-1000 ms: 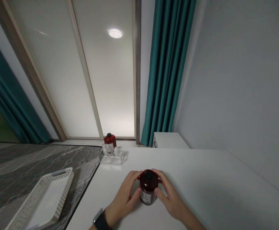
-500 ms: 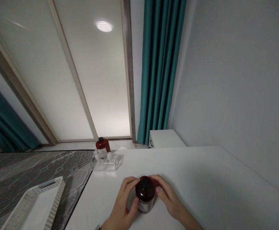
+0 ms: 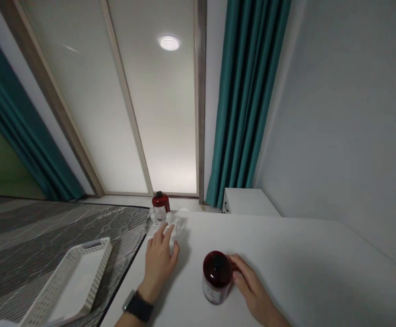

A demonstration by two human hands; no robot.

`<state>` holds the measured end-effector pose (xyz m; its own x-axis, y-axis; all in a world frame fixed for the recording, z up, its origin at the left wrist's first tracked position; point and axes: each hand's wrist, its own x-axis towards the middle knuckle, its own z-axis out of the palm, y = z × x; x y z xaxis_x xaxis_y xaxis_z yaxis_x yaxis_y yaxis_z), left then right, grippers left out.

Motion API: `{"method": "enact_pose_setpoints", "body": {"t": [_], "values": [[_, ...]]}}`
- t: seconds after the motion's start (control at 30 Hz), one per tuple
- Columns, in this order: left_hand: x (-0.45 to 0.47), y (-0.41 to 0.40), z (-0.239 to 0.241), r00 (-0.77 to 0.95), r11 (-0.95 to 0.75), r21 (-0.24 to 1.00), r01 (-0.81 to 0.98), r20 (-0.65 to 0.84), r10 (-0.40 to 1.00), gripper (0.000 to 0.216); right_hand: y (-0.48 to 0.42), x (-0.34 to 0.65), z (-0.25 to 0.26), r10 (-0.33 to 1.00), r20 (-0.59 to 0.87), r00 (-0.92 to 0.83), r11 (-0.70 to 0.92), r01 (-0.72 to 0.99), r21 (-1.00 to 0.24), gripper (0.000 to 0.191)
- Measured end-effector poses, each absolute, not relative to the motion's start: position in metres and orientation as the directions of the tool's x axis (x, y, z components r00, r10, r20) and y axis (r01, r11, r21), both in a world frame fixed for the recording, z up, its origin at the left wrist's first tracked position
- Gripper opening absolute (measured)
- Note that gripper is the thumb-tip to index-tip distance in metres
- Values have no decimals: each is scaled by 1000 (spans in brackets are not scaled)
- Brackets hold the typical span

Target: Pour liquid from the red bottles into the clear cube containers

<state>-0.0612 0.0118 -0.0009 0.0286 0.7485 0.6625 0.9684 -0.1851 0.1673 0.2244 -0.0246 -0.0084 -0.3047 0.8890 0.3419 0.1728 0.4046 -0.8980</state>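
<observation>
- The dark red bottle stood upright on the white worktop, long axis vertical, cap up, label toward the person.
- The right hand lay against its right side, apparently steadying it; whether the fingers truly gripped, I could not tell.
- The left hand lay flat, fingers spread and empty, tips at the clear holder.

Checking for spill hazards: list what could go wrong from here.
1. Only the right hand touches the dark red bottle, from one side; a nudge might tip it.
2. The left hand reaches for the clear tray at the far corner of the table; a push could slide it off.
</observation>
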Motion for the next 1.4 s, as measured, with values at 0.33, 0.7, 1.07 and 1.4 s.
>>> {"method": "enact_pose_setpoints", "body": {"t": [0.33,0.7,1.07,1.4], "values": [[-70,15,-2,14,-88,96,991,591,806,43,-27,225,-18,921,284,-267,347,232,-908,34],[-68,16,-5,72,-128,84,988,483,873,51,-25,223,-18,915,300,-268,360,214,-908,35],[-31,-5,-16,433,-589,414,694,414,801,54,-26,221,1,870,350,-347,431,191,-882,32],[-27,-19,-4,267,-625,687,370,565,780,49,-28,212,-3,891,289,-351,361,159,-919,23]]}}
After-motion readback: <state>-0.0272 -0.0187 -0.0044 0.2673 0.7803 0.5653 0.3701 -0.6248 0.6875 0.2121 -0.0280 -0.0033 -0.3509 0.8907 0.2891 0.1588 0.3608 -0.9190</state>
